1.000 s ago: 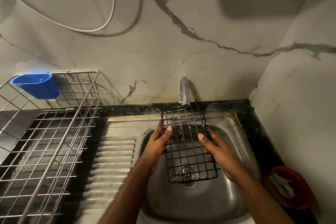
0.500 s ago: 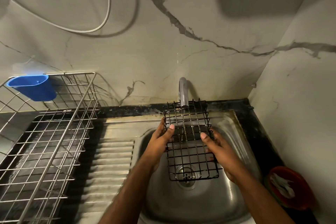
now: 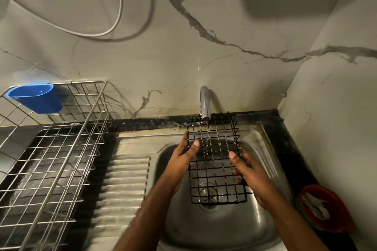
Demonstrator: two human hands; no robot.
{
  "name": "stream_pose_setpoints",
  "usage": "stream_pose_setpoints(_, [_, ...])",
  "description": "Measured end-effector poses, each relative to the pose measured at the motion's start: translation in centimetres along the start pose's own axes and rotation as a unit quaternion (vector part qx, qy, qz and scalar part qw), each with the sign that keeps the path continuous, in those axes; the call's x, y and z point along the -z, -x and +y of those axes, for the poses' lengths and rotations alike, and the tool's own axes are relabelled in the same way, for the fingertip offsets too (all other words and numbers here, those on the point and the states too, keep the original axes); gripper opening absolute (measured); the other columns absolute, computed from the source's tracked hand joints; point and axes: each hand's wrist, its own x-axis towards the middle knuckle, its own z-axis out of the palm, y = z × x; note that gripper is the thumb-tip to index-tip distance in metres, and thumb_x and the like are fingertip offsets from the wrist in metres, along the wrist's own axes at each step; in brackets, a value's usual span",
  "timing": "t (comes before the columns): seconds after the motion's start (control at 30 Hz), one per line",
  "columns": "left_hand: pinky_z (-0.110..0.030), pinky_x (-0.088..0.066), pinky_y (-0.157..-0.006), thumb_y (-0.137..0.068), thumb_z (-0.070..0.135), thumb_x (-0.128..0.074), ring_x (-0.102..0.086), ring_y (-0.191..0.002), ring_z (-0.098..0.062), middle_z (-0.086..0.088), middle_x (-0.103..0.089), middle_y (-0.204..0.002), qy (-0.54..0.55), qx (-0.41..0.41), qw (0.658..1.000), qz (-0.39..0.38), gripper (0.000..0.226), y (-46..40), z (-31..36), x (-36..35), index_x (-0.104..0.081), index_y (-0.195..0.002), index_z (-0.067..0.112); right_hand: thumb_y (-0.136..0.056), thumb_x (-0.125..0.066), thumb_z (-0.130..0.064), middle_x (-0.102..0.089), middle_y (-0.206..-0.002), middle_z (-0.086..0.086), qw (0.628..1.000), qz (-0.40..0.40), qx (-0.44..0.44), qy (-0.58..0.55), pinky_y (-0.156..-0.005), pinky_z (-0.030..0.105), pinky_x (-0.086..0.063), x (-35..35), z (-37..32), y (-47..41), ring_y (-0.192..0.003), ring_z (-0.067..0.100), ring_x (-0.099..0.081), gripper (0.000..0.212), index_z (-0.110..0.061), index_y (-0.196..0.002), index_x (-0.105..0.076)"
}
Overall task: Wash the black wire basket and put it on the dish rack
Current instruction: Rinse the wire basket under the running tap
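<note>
1. The black wire basket point(image 3: 215, 161) hangs over the sink point(image 3: 263, 228), under the tap point(image 3: 204, 104).
2. Left hand point(image 3: 181, 161) and right hand point(image 3: 250, 171) have fingers clamped on its sides.
3. The dish rack point(image 3: 53, 144) stands left.

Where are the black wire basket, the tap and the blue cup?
black wire basket point(image 3: 216, 171): head view, middle of its wire grid.
tap point(image 3: 204, 104): head view, on its curved metal spout.
blue cup point(image 3: 35, 98): head view, on its front wall.
</note>
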Motion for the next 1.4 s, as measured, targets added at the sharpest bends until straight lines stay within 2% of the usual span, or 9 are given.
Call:
stream_pose_setpoints(0.13, [-0.057, -0.041, -0.114, -0.079, 0.061, -0.067, -0.051, -0.138, -0.024, 0.0, -0.045, -0.159, -0.001, -0.002, 1.0, -0.003, 0.09, 0.0, 0.0, -0.2, -0.027, -0.158, 0.046, -0.066, -0.068, -0.082, -0.054, -0.142, -0.006, 1.0, -0.003, 0.003, -0.012, -0.094, 0.048, -0.055, 0.3, -0.2, 0.3, -0.125, 0.024, -0.055, 0.081, -0.053, -0.138, -0.045])
stream_pose_setpoints(0.23, [-0.057, -0.041, -0.114, -0.079, 0.062, -0.066, -0.05, -0.138, -0.024, -0.001, -0.046, -0.158, -0.003, -0.004, 1.0, -0.005, 0.09, -0.1, 0.1, -0.4, -0.028, -0.158, 0.045, -0.062, -0.069, -0.083, -0.054, -0.141, -0.007, 1.0, 0.003, -0.001, -0.019, -0.086, 0.04, -0.058, 0.5, -0.3, 0.4, -0.122, 0.022, -0.057, 0.09, -0.05, -0.142, -0.043])
stream_pose_setpoints(0.33, [-0.057, -0.041, -0.115, -0.077, 0.066, -0.068, -0.05, -0.139, -0.023, 0.001, -0.046, -0.158, -0.003, -0.006, 1.0, -0.005, 0.093, -0.2, 0.1, -0.5, -0.029, -0.158, 0.045, -0.071, -0.07, -0.074, -0.058, -0.137, -0.008, 1.0, 0.004, 0.005, -0.03, -0.08, 0.036, -0.057, 0.6, -0.5, 0.7, -0.118, 0.02, -0.059, 0.078, -0.049, -0.14, -0.046])
stream_pose_setpoints(0.47, [-0.056, -0.038, -0.117, -0.076, 0.068, -0.069, -0.048, -0.14, -0.023, -0.001, -0.042, -0.161, -0.008, -0.005, 1.0, -0.01, 0.095, -0.4, 0.2, -0.6, -0.028, -0.158, 0.045, -0.077, -0.066, -0.063, -0.06, -0.131, -0.008, 0.999, 0.008, 0.009, -0.038, -0.08, 0.036, -0.058, 0.6, -0.8, 0.8, -0.108, 0.017, -0.063, 0.066, -0.045, -0.138, -0.048])
stream_pose_setpoints(0.6, [-0.049, -0.034, -0.119, -0.077, 0.065, -0.067, -0.049, -0.139, -0.022, -0.003, -0.043, -0.16, -0.016, -0.004, 1.0, -0.011, 0.095, -0.6, 0.4, -0.7, -0.026, -0.159, 0.043, -0.079, -0.065, -0.062, -0.057, -0.134, -0.006, 0.999, 0.008, 0.008, -0.032, -0.081, 0.035, -0.059, 0.6, -1.0, 1.0, -0.107, 0.015, -0.063, 0.076, -0.04, -0.147, -0.04])
stream_pose_setpoints(0.83, [-0.055, -0.033, -0.121, -0.076, 0.066, -0.067, -0.049, -0.14, -0.024, -0.003, -0.043, -0.161, -0.011, -0.007, 1.0, -0.014, 0.097, -0.8, 0.7, -1.1, -0.023, -0.16, 0.042, -0.081, -0.061, -0.063, -0.056, -0.135, -0.01, 1.0, 0.011, 0.014, -0.022, -0.086, 0.038, -0.058, 0.8, -1.6, 1.2, -0.108, 0.013, -0.062, 0.071, -0.045, -0.146, -0.04])
stream_pose_setpoints(1.03, [-0.057, -0.036, -0.118, -0.074, 0.071, -0.069, -0.051, -0.138, -0.024, -0.002, -0.045, -0.159, -0.009, -0.01, 1.0, -0.014, 0.099, -0.9, 0.7, -1.0, -0.026, -0.159, 0.044, -0.082, -0.061, -0.059, -0.061, -0.124, -0.015, 0.999, 0.001, 0.015, -0.039, -0.085, 0.039, -0.057, 0.7, -2.1, 1.2, -0.106, 0.016, -0.062, 0.048, -0.056, -0.128, -0.046])
stream_pose_setpoints(1.23, [-0.056, -0.04, -0.116, -0.077, 0.066, -0.068, -0.05, -0.138, -0.022, -0.001, -0.047, -0.158, -0.005, -0.016, 1.0, -0.01, 0.095, -0.9, 0.7, -1.2, -0.026, -0.16, 0.043, -0.079, -0.06, -0.062, -0.06, -0.126, -0.008, 0.999, 0.008, 0.007, -0.046, -0.074, 0.029, -0.056, 0.8, -1.9, 1.4, -0.102, 0.013, -0.063, 0.071, -0.043, -0.145, -0.043])
stream_pose_setpoints(1.4, [-0.057, -0.041, -0.115, -0.061, 0.087, -0.069, -0.048, -0.141, -0.024, 0.001, -0.045, -0.159, -0.027, -0.022, 0.999, -0.017, 0.111, -1.4, 0.4, -1.6, -0.026, -0.157, 0.05, -0.078, -0.059, -0.062, -0.059, -0.13, -0.006, 0.999, 0.014, -0.008, -0.05, -0.073, 0.026, -0.054, 1.0, -2.0, 1.9, -0.107, 0.012, -0.062, 0.076, -0.04, -0.148, -0.039])
